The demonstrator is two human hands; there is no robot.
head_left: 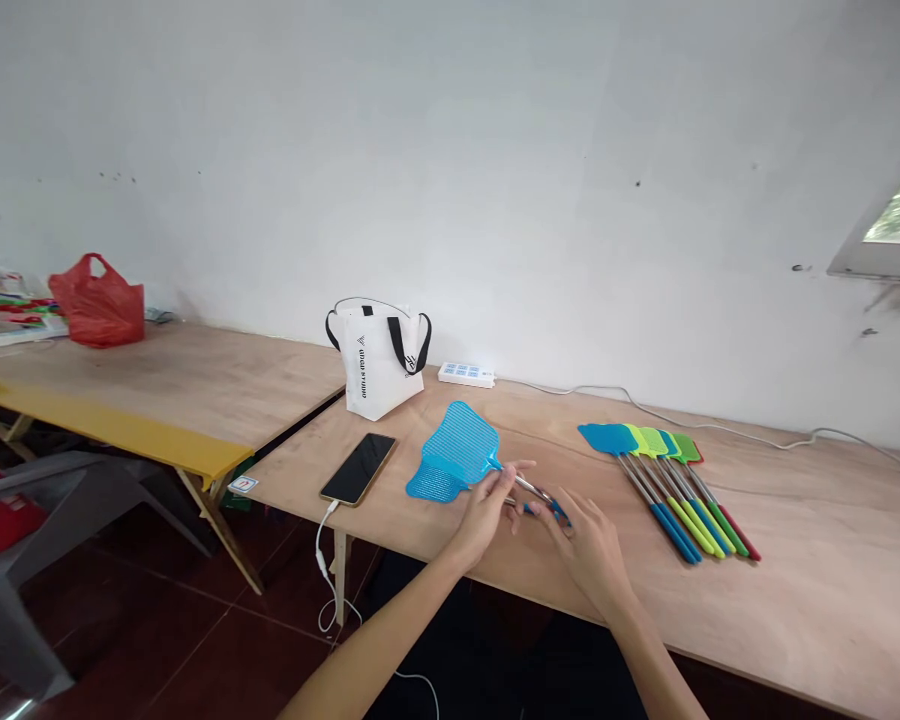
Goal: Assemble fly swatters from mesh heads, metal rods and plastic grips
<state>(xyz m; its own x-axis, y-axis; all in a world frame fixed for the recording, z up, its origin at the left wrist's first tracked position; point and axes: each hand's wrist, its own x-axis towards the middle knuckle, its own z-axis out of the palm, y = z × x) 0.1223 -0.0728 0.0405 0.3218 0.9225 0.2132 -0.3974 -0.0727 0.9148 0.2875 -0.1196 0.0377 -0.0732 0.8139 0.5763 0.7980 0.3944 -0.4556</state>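
Note:
A blue fly swatter (461, 442) with a metal shaft slants across both hands. My left hand (484, 508) is closed on its shaft just below the head. Toward the other end, my right hand (586, 538) has its fingers closed around the blue handle. Partly under that head lies a second blue fly swatter (436, 482), whose shaft runs beneath my left hand; whether the fingers touch it I cannot tell. To the right, several fly swatters (664, 490) in blue, yellow-green, green and red lie side by side, handles toward me.
A phone (358, 468) with a white charging cable (321, 550) lies left of my hands. Behind stand a white bag (379, 370) and a power strip (466, 375). A red plastic bag (99, 305) sits on the left table, with a grey chair (30, 570) in front.

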